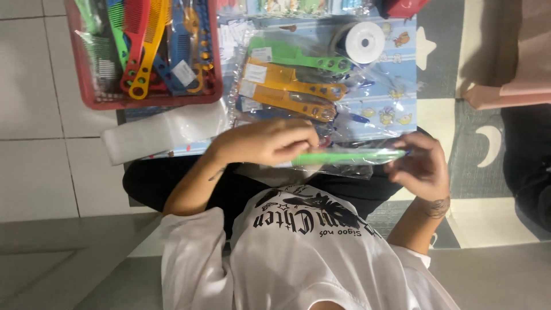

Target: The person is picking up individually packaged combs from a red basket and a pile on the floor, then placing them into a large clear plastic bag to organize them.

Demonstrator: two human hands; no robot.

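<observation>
Head camera shows me a green comb (344,157) in a clear plastic sleeve (321,167), held level between both hands. My left hand (267,142) pinches one end, fingers closed on it; my right hand (422,166) grips the other end. Bagged combs (290,86) lie just beyond, beside a red basket (86,92).

Bare white floor tiles (28,103) left of the red plastic basket of combs (86,97): open passage. Ahead, bagged orange and green combs (287,86), white tape roll (365,42) and a stack of clear plastic sleeves (160,131) crowd the blue patterned mat (390,86).
</observation>
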